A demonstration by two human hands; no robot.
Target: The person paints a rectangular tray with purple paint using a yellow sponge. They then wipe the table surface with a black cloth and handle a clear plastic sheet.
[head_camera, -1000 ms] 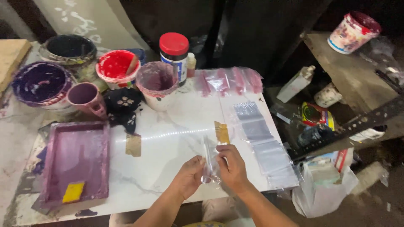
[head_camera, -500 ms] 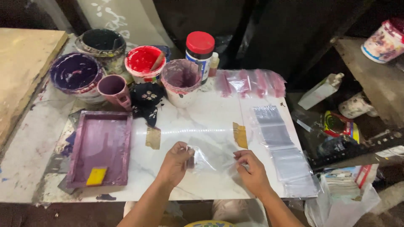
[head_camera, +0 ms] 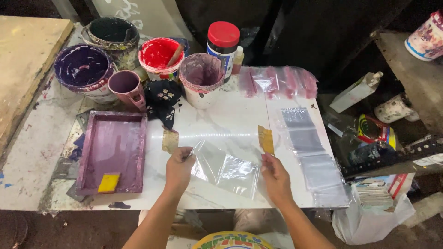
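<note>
A clear plastic bag [head_camera: 226,169] lies spread flat on the white marble tabletop [head_camera: 230,122]. My left hand [head_camera: 179,168] pinches its upper left corner. My right hand [head_camera: 276,177] holds its right edge, just below a brown tape strip [head_camera: 266,139]. A second brown tape strip [head_camera: 170,140] is stuck to the tabletop above my left hand. A row of clear plastic bags [head_camera: 308,152] runs down the right side of the tabletop.
A purple-stained frame [head_camera: 110,152] with a yellow squeegee [head_camera: 109,182] sits at left. Paint pots stand behind: purple bucket [head_camera: 83,69], purple mug [head_camera: 125,86], red pot [head_camera: 159,56], pink-stained cup [head_camera: 202,82], red-lidded jar [head_camera: 223,40]. Pink-printed bags [head_camera: 280,81] lie at back right.
The bag was held upright and bunched between both hands; now it is spread flat, my hands moved apart to its two sides. The camera view shifted left.
</note>
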